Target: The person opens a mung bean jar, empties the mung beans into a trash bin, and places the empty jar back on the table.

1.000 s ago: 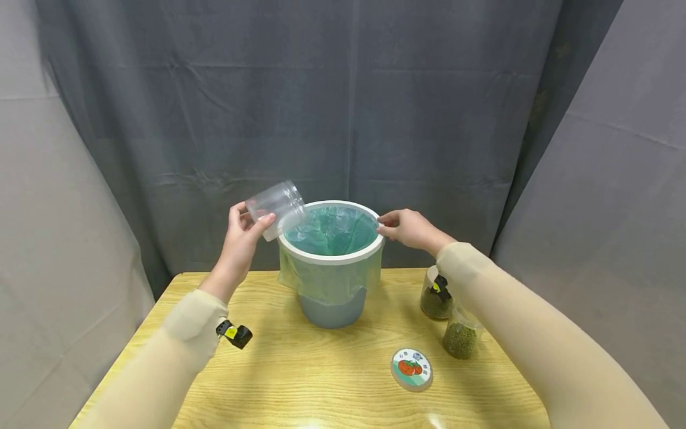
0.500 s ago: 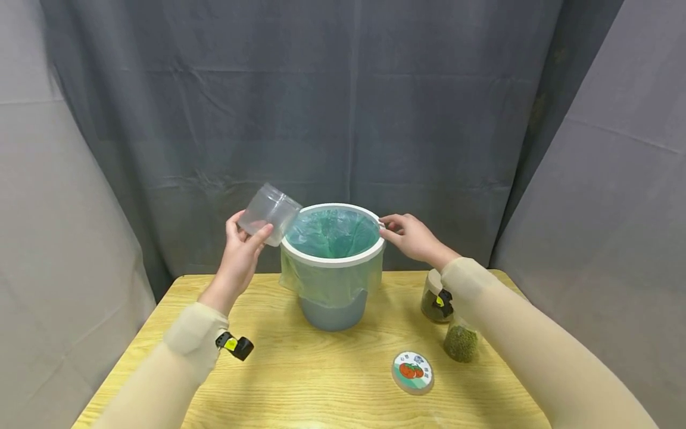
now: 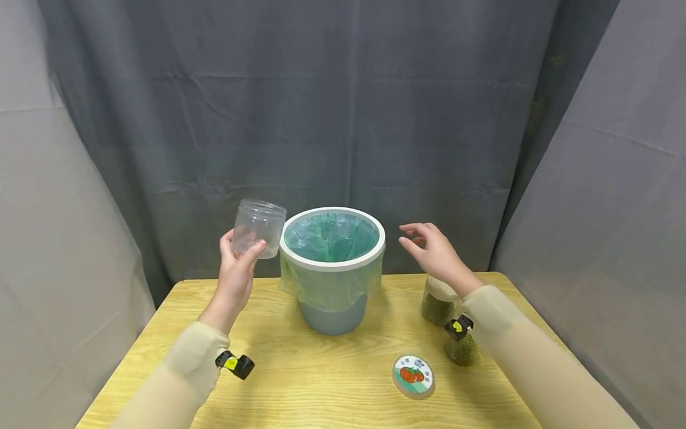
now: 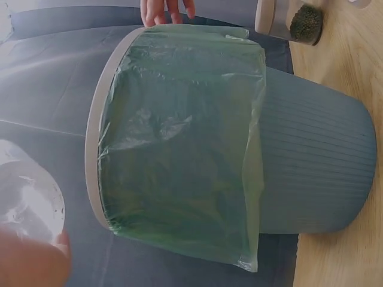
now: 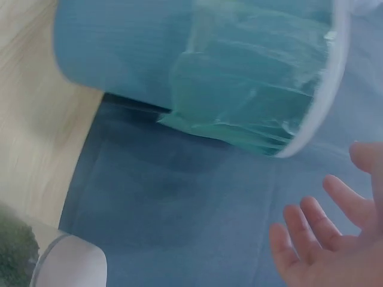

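Note:
In the head view my left hand (image 3: 236,271) grips a clear plastic jar (image 3: 259,226) by its lower part. The jar is nearly upright, just left of the bin's rim, and nothing shows inside it. The bin (image 3: 333,322) is grey-blue with a white rim, lined with a thin green bag (image 3: 329,286) folded over the outside. My right hand (image 3: 434,253) hovers to the right of the rim, fingers loosely bent and holding nothing. The right wrist view shows the same hand (image 5: 335,233) apart from the rim (image 5: 326,95).
A round lid (image 3: 412,377) with a tomato picture lies on the wooden table (image 3: 305,381) at the front right. Two jars of green contents, a rear jar (image 3: 436,307) and a front jar (image 3: 462,350), stand partly behind my right forearm. Grey curtains (image 3: 343,119) enclose the table.
The jar has swung from tilted over the bin's rim to nearly upright, lower and further left. My right hand has left the rim and moved right and slightly down.

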